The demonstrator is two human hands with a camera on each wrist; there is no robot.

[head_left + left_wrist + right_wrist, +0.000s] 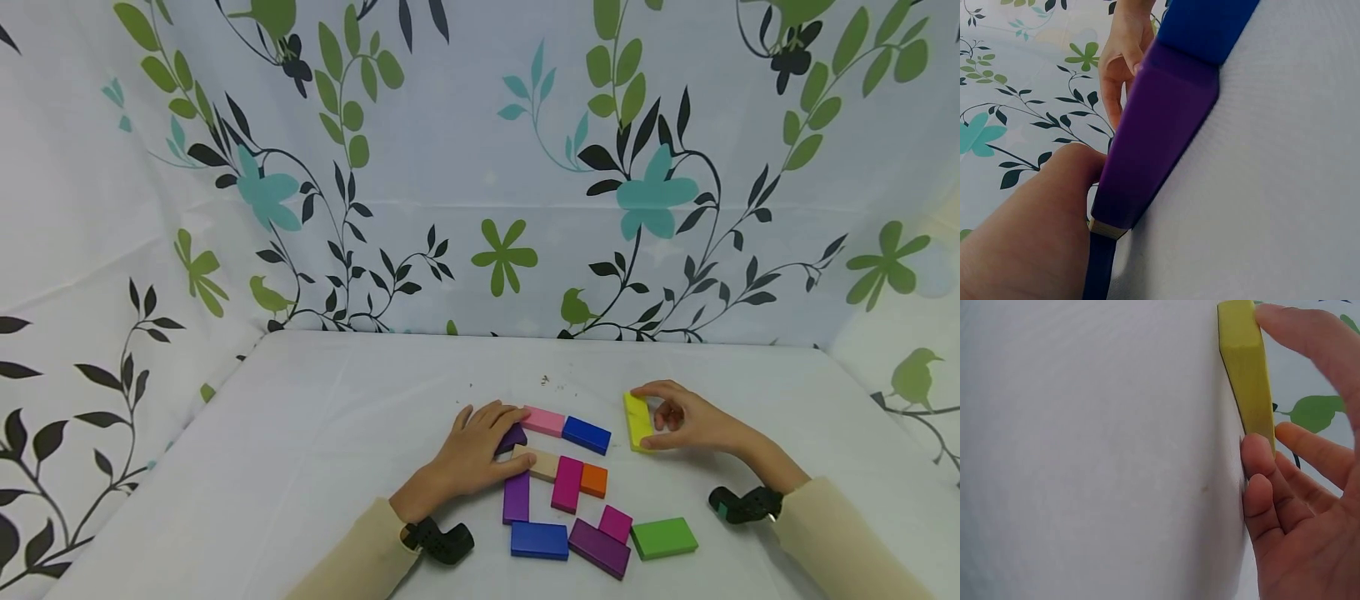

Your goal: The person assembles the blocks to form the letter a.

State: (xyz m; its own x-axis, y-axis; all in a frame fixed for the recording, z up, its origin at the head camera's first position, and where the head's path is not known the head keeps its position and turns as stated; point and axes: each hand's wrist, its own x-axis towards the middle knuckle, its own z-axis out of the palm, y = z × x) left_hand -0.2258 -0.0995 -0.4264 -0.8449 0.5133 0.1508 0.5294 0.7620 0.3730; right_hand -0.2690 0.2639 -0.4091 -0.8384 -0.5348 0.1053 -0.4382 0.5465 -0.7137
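Note:
In the head view my right hand (pixel 697 421) pinches a yellow block (pixel 639 422) by its ends, thumb at the near end and index finger at the far end. The right wrist view shows the same yellow block (pixel 1247 375) low over the white surface, with the other fingers curled beside it. My left hand (pixel 468 450) lies over the left of the block group. Its fingers reach across a dark purple block (pixel 513 438) to the pink block (pixel 542 421), and its thumb touches a beige block (pixel 542 465). A purple block (pixel 516 500) extends below that thumb.
A blue block (pixel 587 435) adjoins the pink one. Magenta (pixel 567 485) and orange (pixel 594 481) blocks sit right of the beige one. Nearer lie another blue block (pixel 539 541), a plum block (pixel 599 548), a small magenta block (pixel 616 524) and a green block (pixel 664 538).

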